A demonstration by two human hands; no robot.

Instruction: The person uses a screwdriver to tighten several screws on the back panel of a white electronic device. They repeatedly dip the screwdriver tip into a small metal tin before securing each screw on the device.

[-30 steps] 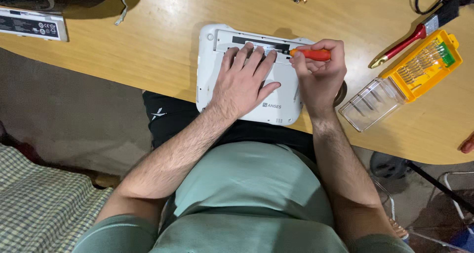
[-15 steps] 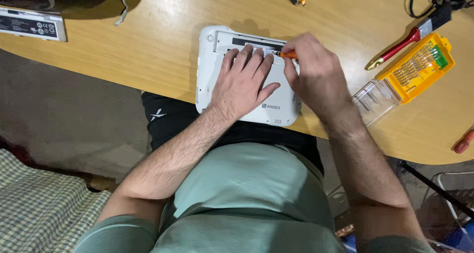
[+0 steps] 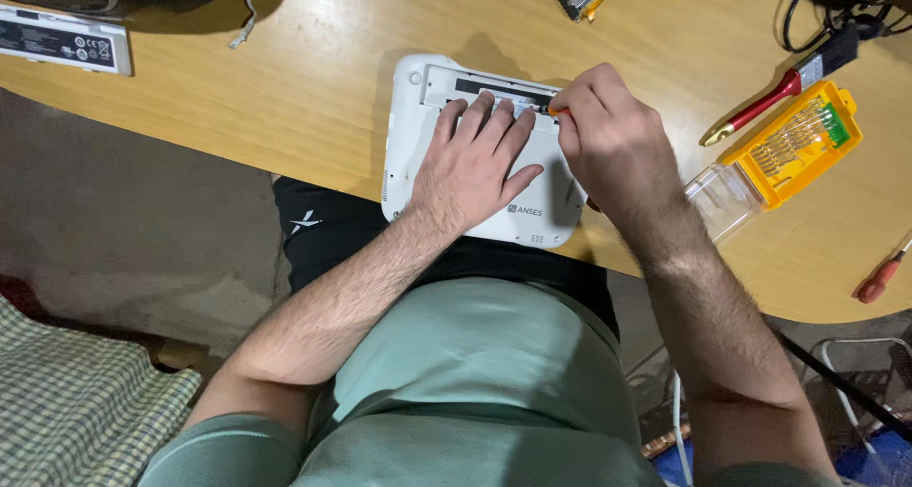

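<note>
A white laptop (image 3: 475, 154) lies upside down at the near edge of the wooden bench (image 3: 285, 78), its open battery bay facing up along the far side. The left hand (image 3: 475, 164) lies flat on the case, fingers spread and closed on nothing, pinning it against the bench. The right hand (image 3: 608, 135) is curled tight around a small screwdriver (image 3: 554, 111); only a bit of orange handle and the dark shaft show past the fingers, with the tip pointed into the bay just beside the left fingertips.

This looks like the unscrewing stage of opening the case: the tip seems to be working at a fastener in the bay, though the screw itself is too small to make out. The next move likely calls for steady downward pressure and a slow twist, with the left hand holding the case firm.

To the right, well apart from the laptop, sit a yellow bit case (image 3: 793, 145) with a clear lid, a red-handled tool (image 3: 760, 110) and another red handle (image 3: 879, 278) at the bench edge. A long battery (image 3: 62, 38) lies far left.
</note>
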